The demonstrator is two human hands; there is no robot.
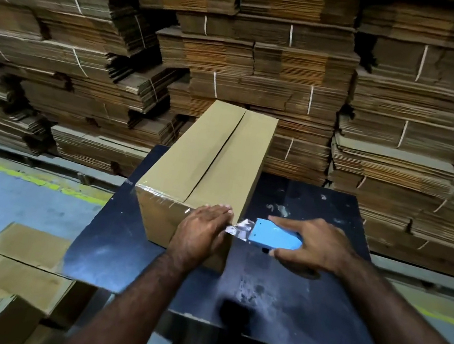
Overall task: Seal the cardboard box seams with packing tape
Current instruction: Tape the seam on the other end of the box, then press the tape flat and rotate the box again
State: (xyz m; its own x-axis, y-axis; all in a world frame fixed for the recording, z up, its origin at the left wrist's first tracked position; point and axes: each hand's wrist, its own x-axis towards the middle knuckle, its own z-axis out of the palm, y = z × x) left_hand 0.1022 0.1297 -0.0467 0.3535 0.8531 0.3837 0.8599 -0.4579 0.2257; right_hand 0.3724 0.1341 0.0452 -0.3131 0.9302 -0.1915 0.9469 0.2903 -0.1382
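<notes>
A long brown cardboard box (210, 154) lies on a black table (276, 283), its top centre seam running away from me. Clear tape shines along the box's near top edge. My left hand (201, 230) presses flat with fingers together on the near right corner of the box. My right hand (318, 245) grips a blue tape dispenser (275, 236) just right of that corner. A short strip of clear tape (240, 229) stretches from the dispenser to the box under my left fingers.
Tall stacks of flattened, tied cardboard (267, 59) fill the whole background behind the table. Several closed cartons (10, 271) sit on the floor at lower left. A yellow line (26, 175) marks the grey floor left of the table.
</notes>
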